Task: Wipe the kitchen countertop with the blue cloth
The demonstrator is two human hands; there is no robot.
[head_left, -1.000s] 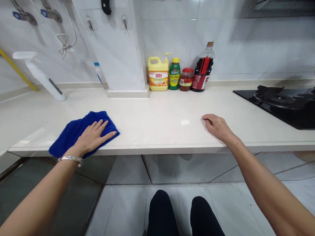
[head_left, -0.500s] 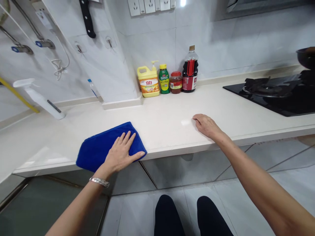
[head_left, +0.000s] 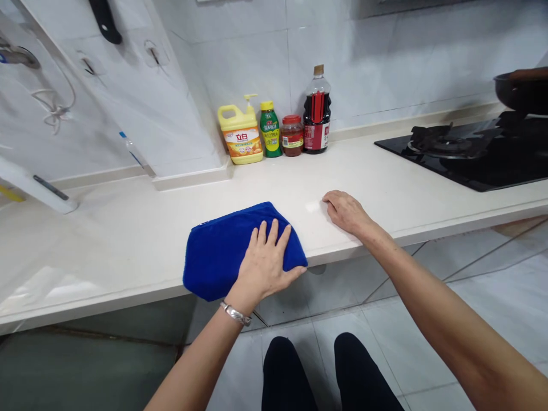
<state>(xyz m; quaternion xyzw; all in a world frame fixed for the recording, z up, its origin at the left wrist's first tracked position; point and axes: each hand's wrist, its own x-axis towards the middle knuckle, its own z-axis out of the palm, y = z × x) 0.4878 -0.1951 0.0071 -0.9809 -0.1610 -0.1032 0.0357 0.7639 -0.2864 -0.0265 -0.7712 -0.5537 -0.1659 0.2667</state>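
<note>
Spread flat on top of a blue cloth [head_left: 218, 251], my left hand [head_left: 265, 257] presses it to the white countertop [head_left: 141, 234], with its fingers apart and the thumb near the cloth's right corner. Part of the cloth hangs over the counter's front edge. To the right, my right hand [head_left: 342, 211] rests on the counter near the front edge, its fingers curled under and pressed together. Whatever might lie beneath those fingers is hidden.
Against the wall stand a yellow detergent jug [head_left: 240, 137], a green bottle [head_left: 270, 131], a red-lidded jar [head_left: 293, 137] and a dark sauce bottle [head_left: 317, 114]. A black gas stove [head_left: 454, 151] with a wok [head_left: 524, 94] is at right. At left is a white handheld device [head_left: 38, 185].
My left hand has slid the blue cloth to the right along the counter, closer to my right hand. My right hand stays about in place. The view has shifted slightly.
</note>
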